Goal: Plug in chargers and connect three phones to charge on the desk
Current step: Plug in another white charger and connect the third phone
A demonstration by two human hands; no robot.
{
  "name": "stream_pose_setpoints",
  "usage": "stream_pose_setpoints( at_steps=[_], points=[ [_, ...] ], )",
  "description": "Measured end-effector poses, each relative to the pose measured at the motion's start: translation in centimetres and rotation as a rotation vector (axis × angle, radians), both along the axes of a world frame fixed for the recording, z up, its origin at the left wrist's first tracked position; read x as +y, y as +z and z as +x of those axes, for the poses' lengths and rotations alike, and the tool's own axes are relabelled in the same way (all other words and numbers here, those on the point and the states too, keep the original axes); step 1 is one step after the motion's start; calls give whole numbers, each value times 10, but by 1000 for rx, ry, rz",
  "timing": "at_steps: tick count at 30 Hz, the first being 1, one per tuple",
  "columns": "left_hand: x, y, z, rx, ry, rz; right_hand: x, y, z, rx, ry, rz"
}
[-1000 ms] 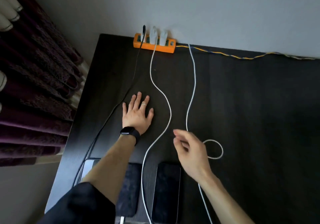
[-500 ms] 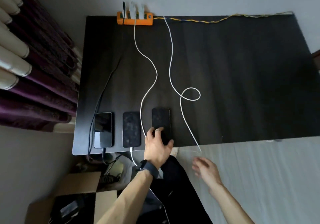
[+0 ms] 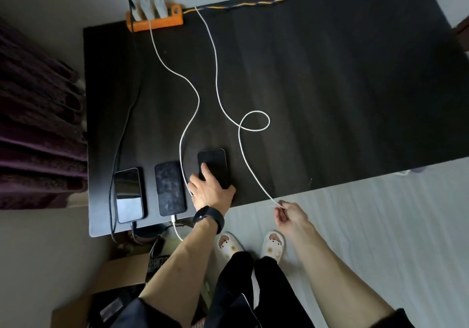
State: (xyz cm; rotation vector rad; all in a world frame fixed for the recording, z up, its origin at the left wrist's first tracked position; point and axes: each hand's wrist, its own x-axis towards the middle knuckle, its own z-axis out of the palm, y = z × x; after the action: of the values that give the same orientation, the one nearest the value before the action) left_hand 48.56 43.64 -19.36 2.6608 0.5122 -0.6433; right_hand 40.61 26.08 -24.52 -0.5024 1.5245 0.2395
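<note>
Orange power strip (image 3: 154, 22) at the far edge of the desk (image 3: 330, 86) carries the plugs (blurred, though three shapes stand in it), so the charger half of the job looks done. The left phone (image 3: 128, 195) and middle phone (image 3: 170, 188) each have a lead at their near ends, the black cable (image 3: 124, 130) and the plain white cable (image 3: 193, 91).

What has changed within the last second is the hands. The left grip (image 3: 210, 190), which lay flat further up the desk, now rests spread on the lower part of the third phone (image 3: 215, 163), fingers on the glass and thumb out beside its right edge. The right grip (image 3: 291, 216), empty half a second ago below the desk's front edge, now pinches the free end of the looped white cable (image 3: 255, 121) just off that edge, near the phone but apart from it.

Only this last connection seems left: steady the phone and bring the plug to its near end, which the left grip currently hides.
</note>
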Motion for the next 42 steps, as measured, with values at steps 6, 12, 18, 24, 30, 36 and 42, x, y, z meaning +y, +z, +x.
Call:
stream_pose_setpoints(
  at_steps=[6, 12, 18, 24, 30, 36, 42],
  points=[
    [8, 26, -3, 217, 551, -715, -30, 33, -26, -160, 97, -6],
    [-11, 71, -48, 460, 761, -1394, -30, 93, -36, -438, 216, -109],
    [-51, 100, -66, 427, 807, -1557, -22, 127, -38, -481, 336, -160],
    [-56, 114, -60, 315, 825, -1486, -49, 143, -35, -433, -3, 66],
    [-47, 129, -52, 186, 827, -1327, -116, 153, -35, -456, -307, -14],
    [-36, 147, -39, 149, 766, -1237, -168, 170, -28, -545, -110, -266],
    [-49, 162, -45, 173, 699, -1324, -139, 174, -26, -652, 59, -450]
  ],
)
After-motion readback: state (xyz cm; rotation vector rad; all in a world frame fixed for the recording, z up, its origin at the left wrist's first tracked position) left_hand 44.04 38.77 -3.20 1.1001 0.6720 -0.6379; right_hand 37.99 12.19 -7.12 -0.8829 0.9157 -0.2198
